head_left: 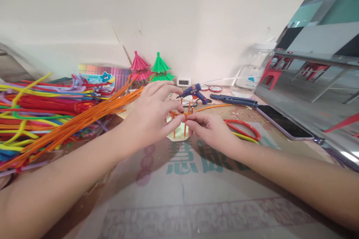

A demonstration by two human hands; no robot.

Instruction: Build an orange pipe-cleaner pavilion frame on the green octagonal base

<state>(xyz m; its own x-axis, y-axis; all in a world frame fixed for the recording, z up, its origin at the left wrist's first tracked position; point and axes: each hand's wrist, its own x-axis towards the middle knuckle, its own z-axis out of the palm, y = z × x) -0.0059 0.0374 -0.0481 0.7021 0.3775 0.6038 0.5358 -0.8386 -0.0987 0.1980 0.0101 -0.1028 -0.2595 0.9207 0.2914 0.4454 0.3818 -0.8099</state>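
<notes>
A pale octagonal base (177, 136) lies flat in front of me with several short orange pipe-cleaner posts (185, 129) standing on it. An orange pipe cleaner (215, 107) runs among the posts, its loose end stretching off to the right. My left hand (151, 112) reaches over from the left, thumb and fingers closed on the orange strand at the posts. From the right, my right hand (214, 130) pinches the strand beside the left thumb. The fingers partly hide the posts and the strand.
Bundled pipe cleaners (56, 108) fill the left side. Behind stand a marker set (98, 76), a pink tree (138, 66), a green tree (159, 68), a small clock (183, 82) and a glue gun (196, 92). Rightward are pliers (234, 99), a phone (284, 121) and a clear jug (249, 73).
</notes>
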